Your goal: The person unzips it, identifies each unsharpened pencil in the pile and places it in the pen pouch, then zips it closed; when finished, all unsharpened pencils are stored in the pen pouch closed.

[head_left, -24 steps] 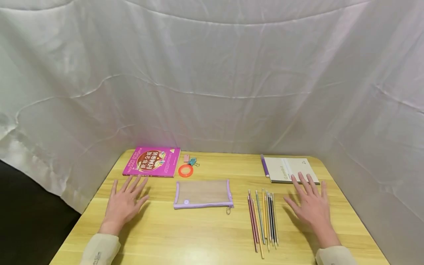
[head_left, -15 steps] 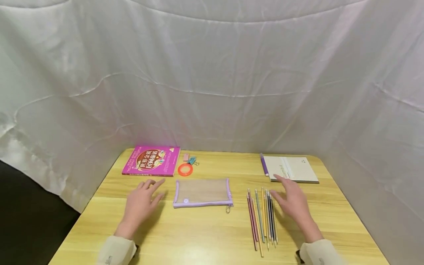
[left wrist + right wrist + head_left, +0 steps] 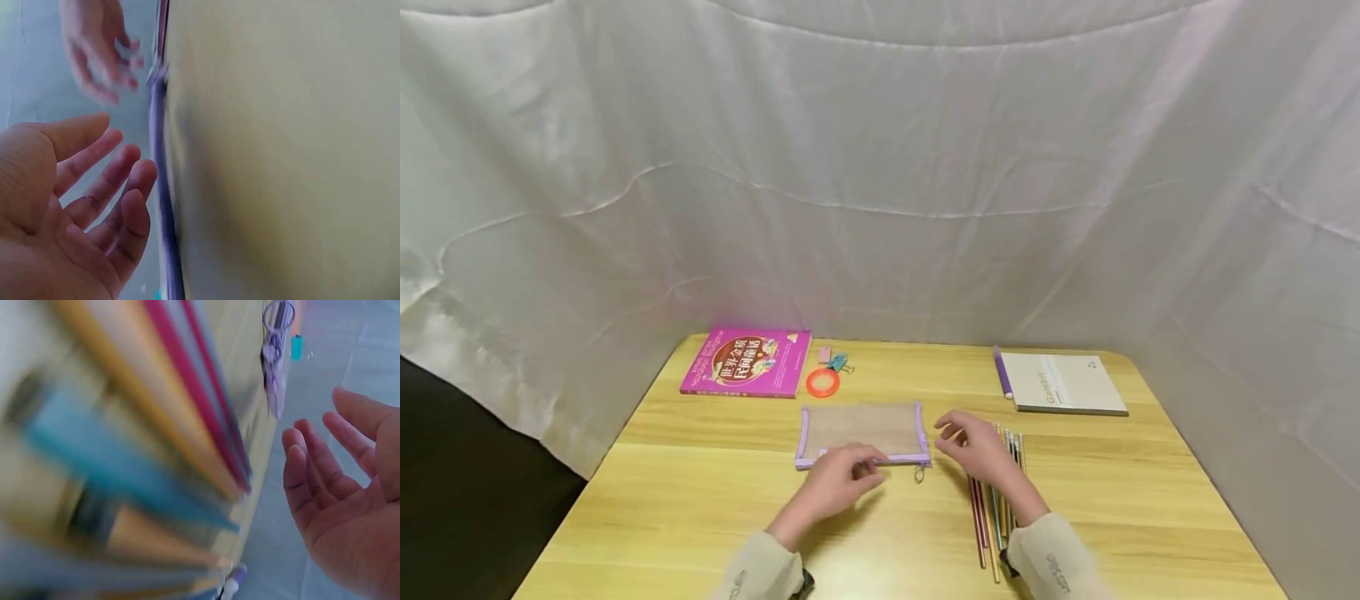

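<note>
A flat see-through zip pouch with purple edging lies mid-table, a ring on its zip pull at the front right corner. My left hand, fingers loosely bent, overlaps the pouch's front zipped edge in the head view. The left wrist view shows nothing in its grasp, with the purple edge beyond the fingertips. Just right of the pouch, my right hand hangs above several pencils, hiding part of them. Its fingers are relaxed and hold nothing; blurred pencils pass below in the right wrist view.
At the back left lies a pink book, beside a pink eraser, a teal binder clip and an orange tape roll. A notebook and purple pen lie back right. A pale curtain surrounds the table.
Both hands have moved inward from the sides toward the pouch, their spread fingers now loosely bent. The left came right to its front edge; the right came left over the pencils.
</note>
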Available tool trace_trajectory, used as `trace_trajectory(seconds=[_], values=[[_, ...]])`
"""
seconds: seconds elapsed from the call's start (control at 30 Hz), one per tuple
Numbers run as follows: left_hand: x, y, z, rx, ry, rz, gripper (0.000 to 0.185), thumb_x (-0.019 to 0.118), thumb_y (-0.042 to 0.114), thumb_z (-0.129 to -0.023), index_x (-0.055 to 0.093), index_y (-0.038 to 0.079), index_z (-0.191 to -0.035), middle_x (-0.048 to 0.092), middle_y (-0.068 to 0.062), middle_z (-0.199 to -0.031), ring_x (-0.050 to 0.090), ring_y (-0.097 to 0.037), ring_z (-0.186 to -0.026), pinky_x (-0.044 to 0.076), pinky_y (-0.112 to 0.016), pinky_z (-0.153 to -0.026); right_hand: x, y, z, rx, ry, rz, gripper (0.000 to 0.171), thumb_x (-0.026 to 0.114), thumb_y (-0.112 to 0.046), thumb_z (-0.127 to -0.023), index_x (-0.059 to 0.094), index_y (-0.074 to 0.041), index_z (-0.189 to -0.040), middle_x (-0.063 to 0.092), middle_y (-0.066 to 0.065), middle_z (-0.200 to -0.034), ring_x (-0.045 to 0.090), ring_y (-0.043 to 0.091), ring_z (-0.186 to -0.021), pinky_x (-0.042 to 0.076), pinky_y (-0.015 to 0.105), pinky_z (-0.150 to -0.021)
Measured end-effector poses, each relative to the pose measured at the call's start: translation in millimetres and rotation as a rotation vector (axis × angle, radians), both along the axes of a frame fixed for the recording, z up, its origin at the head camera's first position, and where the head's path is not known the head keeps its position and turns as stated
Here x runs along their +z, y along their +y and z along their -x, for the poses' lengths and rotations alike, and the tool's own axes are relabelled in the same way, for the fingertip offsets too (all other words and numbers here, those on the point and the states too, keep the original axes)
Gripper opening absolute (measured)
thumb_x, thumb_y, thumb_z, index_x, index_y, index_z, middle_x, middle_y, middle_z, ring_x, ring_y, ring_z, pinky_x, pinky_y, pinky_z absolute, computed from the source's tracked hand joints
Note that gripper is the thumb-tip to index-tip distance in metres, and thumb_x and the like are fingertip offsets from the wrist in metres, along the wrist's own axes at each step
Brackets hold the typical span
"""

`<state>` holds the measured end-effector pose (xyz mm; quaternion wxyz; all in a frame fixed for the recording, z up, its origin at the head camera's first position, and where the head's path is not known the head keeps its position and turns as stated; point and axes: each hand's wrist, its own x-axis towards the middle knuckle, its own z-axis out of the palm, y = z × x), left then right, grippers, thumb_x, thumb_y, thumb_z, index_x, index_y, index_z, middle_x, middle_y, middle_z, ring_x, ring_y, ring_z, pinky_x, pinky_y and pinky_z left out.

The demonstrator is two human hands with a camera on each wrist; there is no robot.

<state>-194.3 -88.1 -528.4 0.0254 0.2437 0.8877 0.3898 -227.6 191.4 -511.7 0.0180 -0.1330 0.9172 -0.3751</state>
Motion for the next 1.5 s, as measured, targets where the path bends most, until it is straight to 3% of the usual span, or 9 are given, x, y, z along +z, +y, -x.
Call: trace_trajectory(seconds=[0.27, 0.43, 0.63, 0.87, 1.1, 1.5], values=[[-9.4, 35.6, 10.0, -0.139, -0.077, -0.014, 0.020, 0.073, 0.022, -0.098, 0.075, 0.018, -0.118, 0.067, 0.012, -0.089, 0.056, 0.003, -0.074, 0.049, -0.019, -0.071, -7.0, -21.0, 9.9, 0.049, -0.055, -0.012, 0.023, 0.076, -0.009, -0.093, 0.071, -0.010, -0.115, 0.073, 0.003, -0.094, 0.068, 0.017, -0.085, 0.059, 0.036, -0.074], [-11.6, 41.3, 11.1, -0.163, -0.105, -0.030, 0.017, 0.072, 0.021, -0.098, 0.075, 0.016, -0.114, 0.068, 0.012, -0.091, 0.056, 0.002, -0.078, 0.048, -0.019, -0.073, -11.2, -27.9, 16.3, 0.068, -0.047, -0.040, 0.022, 0.078, -0.004, -0.090, 0.072, -0.009, -0.110, 0.072, 0.001, -0.088, 0.065, 0.013, -0.081, 0.056, 0.034, -0.075], [-16.2, 43.3, 9.6, -0.112, -0.095, -0.036, 0.011, 0.075, 0.021, -0.095, 0.075, 0.019, -0.106, 0.068, 0.014, -0.091, 0.055, 0.003, -0.076, 0.048, -0.018, -0.072, -14.6, -31.6, 20.4, 0.027, -0.069, -0.039, 0.022, 0.080, -0.001, -0.086, 0.073, -0.010, -0.105, 0.072, 0.000, -0.084, 0.065, 0.012, -0.078, 0.056, 0.033, -0.074], [-22.9, 49.6, 11.9, -0.030, -0.110, -0.106, 0.010, 0.081, 0.017, -0.090, 0.074, 0.019, -0.097, 0.069, 0.012, -0.086, 0.052, 0.001, -0.065, 0.045, -0.018, -0.061, -14.5, -33.2, 21.7, -0.022, -0.124, -0.021, 0.020, 0.079, -0.003, -0.086, 0.074, -0.010, -0.104, 0.071, 0.001, -0.078, 0.063, 0.013, -0.069, 0.051, 0.028, -0.061], [-30.9, 55.9, 11.7, 0.060, -0.122, -0.180, 0.010, 0.079, 0.011, -0.090, 0.072, 0.019, -0.089, 0.069, 0.008, -0.081, 0.050, 0.001, -0.058, 0.043, -0.018, -0.055, -15.4, -34.7, 22.6, -0.057, -0.153, -0.010, 0.020, 0.078, 0.000, -0.086, 0.074, -0.009, -0.103, 0.069, 0.000, -0.073, 0.061, 0.013, -0.065, 0.049, 0.027, -0.058], [-31.4, 60.4, 7.5, 0.146, -0.118, -0.186, 0.011, 0.079, 0.012, -0.087, 0.069, 0.017, -0.087, 0.066, 0.009, -0.078, 0.052, 0.000, -0.061, 0.044, -0.020, -0.058, -17.6, -38.4, 21.0, -0.050, -0.094, -0.049, 0.027, 0.072, 0.009, -0.079, 0.073, -0.006, -0.102, 0.068, 0.002, -0.073, 0.060, 0.013, -0.065, 0.050, 0.027, -0.059]])
